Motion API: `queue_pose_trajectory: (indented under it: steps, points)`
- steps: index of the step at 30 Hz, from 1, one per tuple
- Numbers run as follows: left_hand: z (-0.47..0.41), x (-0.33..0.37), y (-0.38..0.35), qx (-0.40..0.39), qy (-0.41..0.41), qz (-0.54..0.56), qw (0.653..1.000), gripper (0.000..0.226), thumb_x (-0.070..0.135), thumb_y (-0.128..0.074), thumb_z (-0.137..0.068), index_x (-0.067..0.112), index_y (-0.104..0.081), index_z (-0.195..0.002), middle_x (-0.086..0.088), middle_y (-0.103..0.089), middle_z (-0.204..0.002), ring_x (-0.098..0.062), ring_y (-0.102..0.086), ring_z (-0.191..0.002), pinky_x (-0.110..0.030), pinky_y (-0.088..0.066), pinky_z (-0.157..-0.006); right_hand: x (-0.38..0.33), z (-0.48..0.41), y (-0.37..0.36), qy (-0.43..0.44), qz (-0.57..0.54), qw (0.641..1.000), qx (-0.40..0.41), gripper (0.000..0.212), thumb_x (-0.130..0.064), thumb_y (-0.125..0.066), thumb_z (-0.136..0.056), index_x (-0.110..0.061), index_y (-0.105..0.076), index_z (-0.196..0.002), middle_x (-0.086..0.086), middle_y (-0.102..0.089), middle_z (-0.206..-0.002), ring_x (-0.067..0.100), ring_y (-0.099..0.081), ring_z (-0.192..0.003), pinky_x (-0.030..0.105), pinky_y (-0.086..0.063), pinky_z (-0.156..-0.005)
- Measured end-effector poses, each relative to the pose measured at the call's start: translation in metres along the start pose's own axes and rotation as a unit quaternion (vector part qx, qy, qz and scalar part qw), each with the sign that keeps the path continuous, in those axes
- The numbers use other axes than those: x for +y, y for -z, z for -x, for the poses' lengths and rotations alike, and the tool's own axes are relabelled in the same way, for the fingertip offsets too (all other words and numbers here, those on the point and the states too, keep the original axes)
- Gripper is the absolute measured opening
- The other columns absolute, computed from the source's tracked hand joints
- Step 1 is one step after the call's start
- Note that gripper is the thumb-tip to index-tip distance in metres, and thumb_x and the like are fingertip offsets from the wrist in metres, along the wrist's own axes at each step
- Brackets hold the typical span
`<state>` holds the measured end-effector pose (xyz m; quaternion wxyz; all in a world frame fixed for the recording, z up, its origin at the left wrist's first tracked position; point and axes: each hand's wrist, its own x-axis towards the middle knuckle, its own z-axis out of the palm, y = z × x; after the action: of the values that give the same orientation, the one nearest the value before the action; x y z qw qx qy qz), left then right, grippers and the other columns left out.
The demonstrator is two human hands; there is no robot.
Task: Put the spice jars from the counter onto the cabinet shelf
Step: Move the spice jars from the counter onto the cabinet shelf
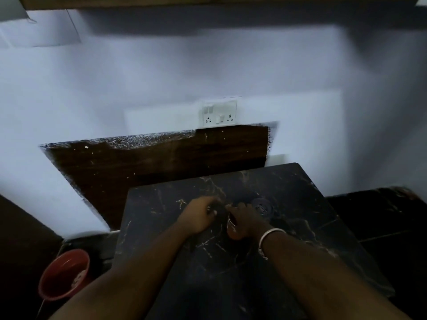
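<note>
Dark marble counter (300, 204). Right hand (245, 218) curled around reddish spice jar (231, 230) at mid-counter. Left hand (199, 215) touched jar's top, fingers curled; blur hid whether it gripped anything. Dark round lid (261, 207) lay just beyond right hand.

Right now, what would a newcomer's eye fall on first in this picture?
The eye goes first to the middle of the dark marble counter, where the right hand grips a reddish-brown spice jar. The left hand is at its top, though blur hides its hold. Next come the red bucket, low at the left, and the white socket plate on the wall behind.
</note>
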<state>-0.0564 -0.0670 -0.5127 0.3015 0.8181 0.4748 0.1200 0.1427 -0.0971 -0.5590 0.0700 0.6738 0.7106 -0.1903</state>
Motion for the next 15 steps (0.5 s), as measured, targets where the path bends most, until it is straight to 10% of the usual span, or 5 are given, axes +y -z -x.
queue_pose_trajectory:
  steps: [5, 13, 15]
  points:
    - [0.005, 0.008, 0.024, -0.020, 0.092, 0.299, 0.950, 0.048, 0.026, -0.067, -0.093, 0.031, -0.053, -0.139, -0.002, -0.060, -0.139, -0.010, -0.063, -0.115, -0.033, -0.053, -0.095, 0.003, 0.038, 0.084, 0.068, -0.266, 0.960, -0.051, 0.077, -0.011, -0.076, -0.084, -0.033, -0.041, -0.149, 0.000, -0.048, -0.150, 0.023, -0.048, -0.138, 0.039, -0.049, -0.103]
    - [0.017, 0.074, 0.084, -0.356, -0.060, 0.666, 0.653, 0.087, 0.037, -0.069, -0.084, -0.002, -0.035, -0.154, -0.039, -0.035, -0.152, -0.056, -0.034, -0.141, -0.064, -0.025, -0.117, -0.016, 0.144, 0.235, 0.356, -0.422, 0.831, -0.062, 0.085, 0.029, -0.060, -0.071, 0.005, -0.032, -0.148, 0.020, -0.043, -0.156, 0.030, -0.039, -0.149, 0.045, -0.041, -0.115]
    - [0.025, 0.103, 0.095, -0.358, -0.106, 0.671, 0.640, 0.088, 0.036, -0.071, -0.079, -0.001, -0.037, -0.151, -0.037, -0.044, -0.141, -0.053, -0.050, -0.126, -0.062, -0.030, -0.111, -0.027, 0.161, 0.242, 0.370, -0.463, 0.805, -0.013, 0.084, 0.028, -0.047, -0.067, 0.007, -0.035, -0.147, 0.018, -0.039, -0.160, 0.027, -0.034, -0.152, 0.049, -0.030, -0.123]
